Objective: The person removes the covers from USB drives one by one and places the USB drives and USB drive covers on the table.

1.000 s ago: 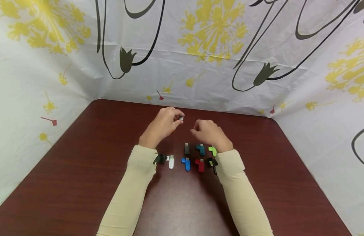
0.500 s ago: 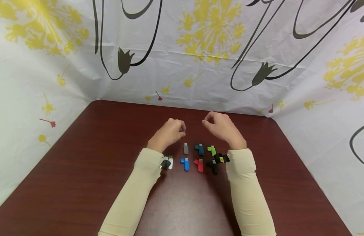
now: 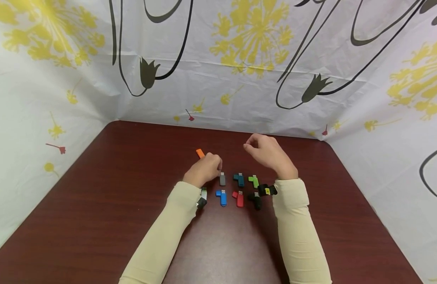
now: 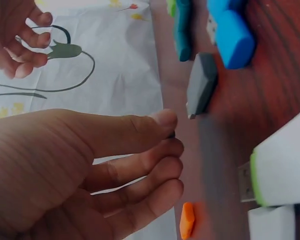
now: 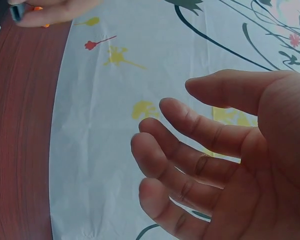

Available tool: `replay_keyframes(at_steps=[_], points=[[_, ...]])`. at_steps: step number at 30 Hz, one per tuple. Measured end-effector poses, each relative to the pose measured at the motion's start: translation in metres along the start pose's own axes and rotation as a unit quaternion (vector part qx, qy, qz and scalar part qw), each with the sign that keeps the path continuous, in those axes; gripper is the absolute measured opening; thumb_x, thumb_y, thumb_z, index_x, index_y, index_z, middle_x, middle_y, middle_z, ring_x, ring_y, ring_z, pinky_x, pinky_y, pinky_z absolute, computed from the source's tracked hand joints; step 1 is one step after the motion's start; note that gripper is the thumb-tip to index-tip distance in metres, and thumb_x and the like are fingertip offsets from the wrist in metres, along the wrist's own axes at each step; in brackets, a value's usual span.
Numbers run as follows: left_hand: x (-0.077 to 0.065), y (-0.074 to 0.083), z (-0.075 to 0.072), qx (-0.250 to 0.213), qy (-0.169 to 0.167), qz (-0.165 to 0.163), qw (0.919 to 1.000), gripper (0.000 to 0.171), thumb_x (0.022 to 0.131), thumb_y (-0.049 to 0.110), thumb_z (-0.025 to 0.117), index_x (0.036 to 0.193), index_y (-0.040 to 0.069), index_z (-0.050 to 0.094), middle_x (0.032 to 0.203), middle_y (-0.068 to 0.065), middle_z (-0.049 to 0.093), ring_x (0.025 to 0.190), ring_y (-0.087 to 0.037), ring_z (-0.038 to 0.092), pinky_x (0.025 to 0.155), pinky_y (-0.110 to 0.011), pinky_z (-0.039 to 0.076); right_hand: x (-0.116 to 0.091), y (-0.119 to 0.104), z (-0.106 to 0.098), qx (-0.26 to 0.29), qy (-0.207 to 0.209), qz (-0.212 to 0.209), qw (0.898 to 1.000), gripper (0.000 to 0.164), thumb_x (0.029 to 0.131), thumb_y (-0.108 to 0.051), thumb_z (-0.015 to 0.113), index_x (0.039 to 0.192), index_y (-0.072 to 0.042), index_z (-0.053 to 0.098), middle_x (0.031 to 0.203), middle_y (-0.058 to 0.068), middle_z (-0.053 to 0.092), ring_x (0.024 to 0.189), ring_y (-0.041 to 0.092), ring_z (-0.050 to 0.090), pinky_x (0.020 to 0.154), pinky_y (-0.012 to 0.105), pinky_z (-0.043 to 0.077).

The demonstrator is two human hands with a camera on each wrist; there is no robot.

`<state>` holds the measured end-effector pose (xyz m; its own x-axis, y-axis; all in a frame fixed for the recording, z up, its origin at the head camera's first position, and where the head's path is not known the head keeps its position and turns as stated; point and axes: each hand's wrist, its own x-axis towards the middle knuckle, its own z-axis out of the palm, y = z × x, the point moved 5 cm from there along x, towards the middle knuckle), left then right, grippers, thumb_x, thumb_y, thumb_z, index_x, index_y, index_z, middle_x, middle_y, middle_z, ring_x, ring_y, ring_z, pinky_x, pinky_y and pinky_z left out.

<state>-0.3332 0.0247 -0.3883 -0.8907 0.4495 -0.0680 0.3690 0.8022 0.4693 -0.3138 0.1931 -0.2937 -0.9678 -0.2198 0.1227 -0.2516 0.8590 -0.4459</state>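
Note:
My left hand (image 3: pixel 205 169) pinches a small dark grey USB drive cap (image 5: pixel 16 12) between thumb and fingers; the left wrist view shows only a dark sliver of it. Right beside these fingertips lies a grey USB drive (image 3: pixel 222 179), its metal plug bare. Over the far right part of the table hovers my right hand (image 3: pixel 269 154), fingers loosely curved and holding nothing. An orange USB drive or piece (image 3: pixel 200 153) lies beyond the left hand, partly covered by it. A white USB drive (image 4: pixel 285 157) sits by the left wrist, mostly hidden in the head view.
Several uncapped USB drives lie in two rows: teal (image 3: pixel 241 180), lime green (image 3: pixel 255 181), blue (image 3: pixel 223 198), red (image 3: pixel 240 199) and black (image 3: pixel 257 201), with caps beside them. A patterned white sheet (image 3: pixel 218 90) hangs behind the dark red table (image 3: pixel 97 205).
My left hand has come nearer and down to the grey drive with the cap, uncovering the orange piece. The right hand moved right and away, then stayed almost still.

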Motion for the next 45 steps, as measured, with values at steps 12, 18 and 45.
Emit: replay_keyframes(at_steps=[12,18,45], points=[[0.002,-0.001,0.01,0.021,-0.009,0.009,0.9997,0.01,0.09,0.005,0.065,0.092,0.006,0.074,0.086,-0.008,0.068,0.072,-0.018,0.06,0.066,-0.03,0.057,-0.002,0.002,-0.005,0.021,0.002,0.006,1.0,0.025,0.095,-0.03,0.057,0.11,-0.011,0.062,0.102,0.011,0.069,0.093,0.025,0.059,0.081,0.047,0.051],[0.002,-0.001,0.011,0.012,-0.016,0.005,0.9998,0.01,0.09,0.003,0.064,0.09,0.006,0.074,0.082,-0.008,0.067,0.071,-0.019,0.06,0.063,-0.03,0.055,-0.002,0.003,-0.005,0.024,0.003,0.004,1.0,0.026,0.095,-0.03,0.057,0.112,-0.011,0.062,0.104,0.011,0.069,0.097,0.025,0.06,0.084,0.049,0.052],[-0.028,-0.007,-0.06,0.005,0.101,-0.015,0.9947,0.028,0.098,0.027,0.055,0.115,0.008,0.068,0.112,-0.008,0.063,0.099,-0.02,0.055,0.082,-0.041,0.056,-0.002,0.002,-0.005,0.02,0.0,0.002,1.0,0.027,0.096,-0.03,0.057,0.114,-0.011,0.062,0.106,0.012,0.068,0.097,0.026,0.059,0.083,0.049,0.051]])
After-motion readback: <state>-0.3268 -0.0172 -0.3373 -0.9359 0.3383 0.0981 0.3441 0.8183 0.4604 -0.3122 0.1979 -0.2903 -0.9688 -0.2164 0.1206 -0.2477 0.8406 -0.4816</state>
